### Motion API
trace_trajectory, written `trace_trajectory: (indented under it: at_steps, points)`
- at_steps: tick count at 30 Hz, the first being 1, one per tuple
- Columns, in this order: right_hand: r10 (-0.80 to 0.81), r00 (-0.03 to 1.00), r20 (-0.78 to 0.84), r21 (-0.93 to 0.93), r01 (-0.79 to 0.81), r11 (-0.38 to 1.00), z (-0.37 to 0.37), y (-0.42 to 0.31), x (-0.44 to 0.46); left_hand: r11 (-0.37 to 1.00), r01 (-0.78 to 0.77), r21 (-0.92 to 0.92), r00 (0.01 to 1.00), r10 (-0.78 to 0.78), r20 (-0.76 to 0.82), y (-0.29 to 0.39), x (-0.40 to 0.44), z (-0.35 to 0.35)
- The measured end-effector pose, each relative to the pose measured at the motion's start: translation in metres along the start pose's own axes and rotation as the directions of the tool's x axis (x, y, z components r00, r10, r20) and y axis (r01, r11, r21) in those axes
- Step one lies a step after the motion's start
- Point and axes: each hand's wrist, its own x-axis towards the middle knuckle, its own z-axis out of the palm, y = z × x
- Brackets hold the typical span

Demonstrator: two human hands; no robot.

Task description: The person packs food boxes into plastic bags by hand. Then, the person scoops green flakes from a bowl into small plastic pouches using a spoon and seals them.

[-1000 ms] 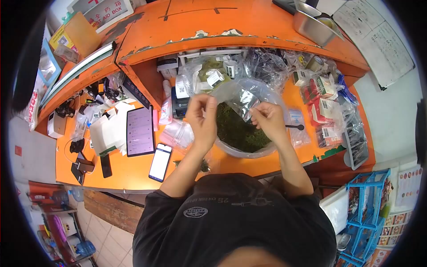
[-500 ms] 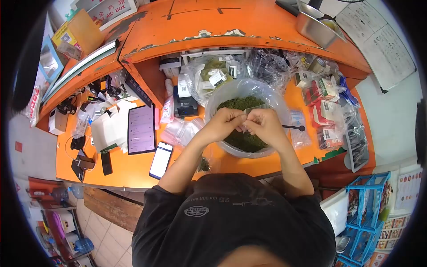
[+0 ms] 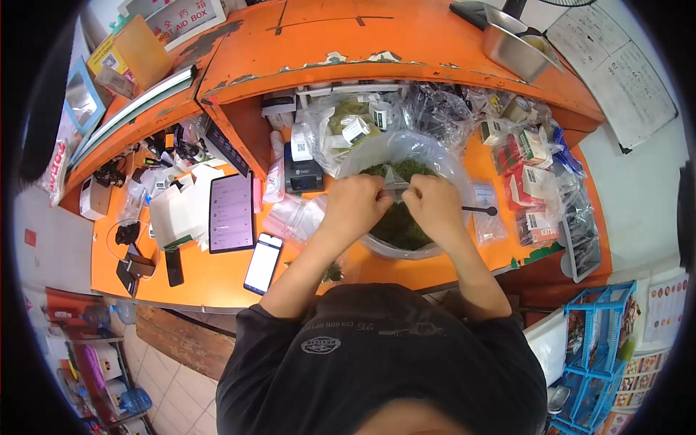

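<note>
Above a large translucent tub (image 3: 453,156) holding dark green moss-like stuff (image 3: 402,228), I hold a small clear plastic bag (image 3: 394,179). The fingers of my left hand (image 3: 357,203) are closed on one side of its edge, and those of my right hand (image 3: 433,205) are closed on the other. Between the two fists the bag stretches, its lower end pointing away from me. A black handle (image 3: 480,209) pokes out past the tub's right side, near my right wrist. Close to my left forearm lies a clear bag with some green stuff (image 3: 333,272) in it.
Flat clear bags (image 3: 293,215), a lit phone (image 3: 262,262), a tablet (image 3: 231,212) and a black label printer (image 3: 302,174) lie to the left. Red packets (image 3: 525,185) and a grey tray (image 3: 582,243) are at right. An orange shelf (image 3: 406,36) overhangs the back.
My hands have moved apart and turned knuckles-up, pulling the plastic bag wider between them. Before, the fingertips met close together at the bag's edge.
</note>
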Motion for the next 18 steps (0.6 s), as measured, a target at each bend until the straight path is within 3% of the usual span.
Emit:
trace_trajectory:
  at_steps: [3,5,7,9,12,15,18]
  points:
    - [0.041,0.993,0.114,0.188,-0.063,0.98,-0.005,0.011,0.005,0.986,-0.112,-0.123,0.994,0.109,-0.03,-0.004,0.005,-0.014]
    - [0.021,0.972,0.236,0.402,-0.117,0.908,-0.001,0.03,0.008,0.944,-0.269,-0.19,0.953,0.232,-0.194,0.001,0.005,-0.01]
    - [-0.03,0.947,0.32,0.526,-0.151,0.837,0.0,0.033,0.007,0.916,-0.286,-0.282,0.954,0.243,-0.178,0.006,0.002,-0.003]
    - [-0.098,0.928,0.36,0.58,-0.14,0.803,-0.003,0.03,0.008,0.908,-0.15,-0.392,0.985,0.174,0.024,0.006,0.0,0.006]
    - [0.061,0.99,0.124,0.496,-0.115,0.86,-0.005,0.018,0.005,0.964,-0.123,-0.236,0.991,0.105,-0.087,0.004,0.0,0.019]
    - [-0.084,0.984,-0.155,0.424,0.143,0.894,-0.015,0.005,0.004,0.988,-0.114,-0.103,0.976,0.092,-0.197,0.006,0.001,0.018]
    - [-0.137,0.989,-0.054,0.351,0.147,0.925,-0.008,0.003,-0.002,0.992,-0.129,-0.002,0.959,0.125,-0.253,0.011,0.002,0.022]
